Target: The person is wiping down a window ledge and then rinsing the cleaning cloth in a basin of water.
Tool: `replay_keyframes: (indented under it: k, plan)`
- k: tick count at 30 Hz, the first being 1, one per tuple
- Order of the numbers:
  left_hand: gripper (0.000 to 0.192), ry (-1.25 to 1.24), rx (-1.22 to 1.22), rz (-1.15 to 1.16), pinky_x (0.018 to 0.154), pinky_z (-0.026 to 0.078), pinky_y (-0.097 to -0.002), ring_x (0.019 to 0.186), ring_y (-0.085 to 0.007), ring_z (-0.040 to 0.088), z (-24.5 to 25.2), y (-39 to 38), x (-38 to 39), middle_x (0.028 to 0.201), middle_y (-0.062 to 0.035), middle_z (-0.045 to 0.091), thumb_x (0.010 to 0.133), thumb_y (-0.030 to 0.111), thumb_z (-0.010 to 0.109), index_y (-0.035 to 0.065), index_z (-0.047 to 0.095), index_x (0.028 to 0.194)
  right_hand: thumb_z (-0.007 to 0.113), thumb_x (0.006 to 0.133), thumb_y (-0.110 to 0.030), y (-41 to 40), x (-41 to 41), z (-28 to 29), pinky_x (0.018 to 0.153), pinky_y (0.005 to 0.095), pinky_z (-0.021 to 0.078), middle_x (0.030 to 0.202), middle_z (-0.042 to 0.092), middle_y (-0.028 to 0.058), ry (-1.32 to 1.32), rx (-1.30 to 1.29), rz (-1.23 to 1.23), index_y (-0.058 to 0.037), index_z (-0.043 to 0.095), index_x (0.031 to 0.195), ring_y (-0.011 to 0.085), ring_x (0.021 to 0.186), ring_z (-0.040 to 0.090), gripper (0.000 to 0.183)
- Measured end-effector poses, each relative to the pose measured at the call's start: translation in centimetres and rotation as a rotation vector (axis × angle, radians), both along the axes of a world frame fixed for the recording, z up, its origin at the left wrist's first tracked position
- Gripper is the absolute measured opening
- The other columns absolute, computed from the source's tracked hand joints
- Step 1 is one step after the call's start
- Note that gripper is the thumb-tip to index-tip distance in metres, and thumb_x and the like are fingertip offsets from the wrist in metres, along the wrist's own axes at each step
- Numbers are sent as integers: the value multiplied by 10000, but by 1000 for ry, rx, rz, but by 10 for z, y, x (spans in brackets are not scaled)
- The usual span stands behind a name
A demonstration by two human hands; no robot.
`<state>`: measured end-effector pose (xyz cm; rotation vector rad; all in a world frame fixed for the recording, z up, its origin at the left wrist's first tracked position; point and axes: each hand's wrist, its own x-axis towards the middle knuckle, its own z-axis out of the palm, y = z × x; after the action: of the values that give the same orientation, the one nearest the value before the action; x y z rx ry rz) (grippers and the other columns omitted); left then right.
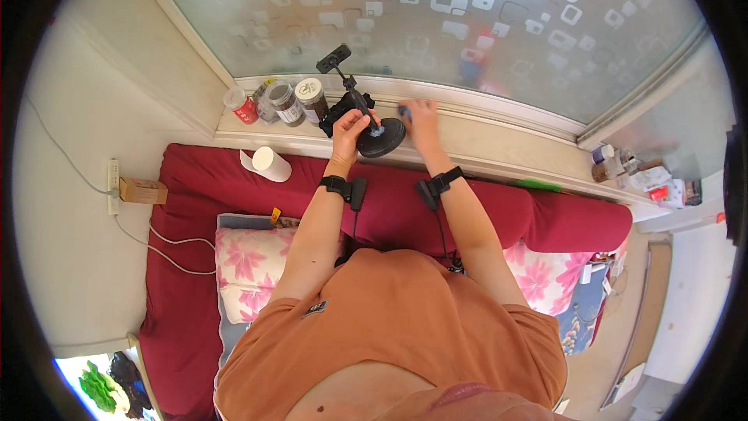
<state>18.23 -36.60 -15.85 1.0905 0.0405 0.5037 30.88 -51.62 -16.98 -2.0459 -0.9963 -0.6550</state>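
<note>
My left hand (349, 135) grips the lower pole of a black phone stand (383, 139) with a round base. The stand is tilted, its clamp head leaning up and left toward the frosted glass and its base at the lower right. A pale bluish patch shows where the pole meets the base. Over the sill, just right of the base, my right hand (423, 123) has a small dark blue thing (404, 112) at its fingertips. Most of that thing is hidden, so its kind cannot be told. Behind my left hand lies a bunched black cloth or bag (336, 115).
Several lidded jars (286, 103) stand on the window sill (502, 139), left of the stand. A white paper roll (271, 164) rests on the red sofa (304, 166). Beside a power strip (113, 187) is a cardboard box (143, 191). More containers (608, 164) occupy the sill's right end.
</note>
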Motion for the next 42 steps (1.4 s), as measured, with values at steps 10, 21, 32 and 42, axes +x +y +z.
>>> replay_keyframes:
  k: [10, 21, 32, 42]
  plan:
    - [201, -1, -1, -8, 834, 492, -316, 861, -179, 624, -1, 3, -2, 891, -99, 667, 924, 124, 622, -41, 619, 1039, 725, 658, -22, -81, -15, 11, 842, 414, 465, 984, 655, 66, 61, -220, 13, -139, 664, 956, 324, 942, 545, 326]
    - [153, -17, -20, 13, 814, 489, -288, 829, -158, 631, -4, 0, 0, 868, -88, 681, 910, 88, 639, -34, 639, 1003, 703, 691, -36, -71, 29, -14, 893, 436, 437, 1035, 666, 101, -29, -79, -184, -108, 666, 980, 347, 973, 552, 300]
    - [210, -23, -44, -9, 839, 496, -318, 866, -181, 631, -2, 4, -3, 897, -106, 670, 920, 116, 628, -47, 616, 1051, 727, 686, -52, 6, 3, 0, 858, 367, 447, 1005, 703, 40, 46, -32, 285, -132, 690, 964, 295, 958, 552, 292]
    - [260, -1, -121, -73, 790, 504, -316, 830, -180, 617, -3, 9, -10, 871, -92, 647, 925, 170, 615, -39, 604, 1079, 714, 677, -100, -51, -37, 24, 835, 395, 471, 867, 683, 45, 348, -227, 306, -170, 697, 855, 314, 880, 548, 193]
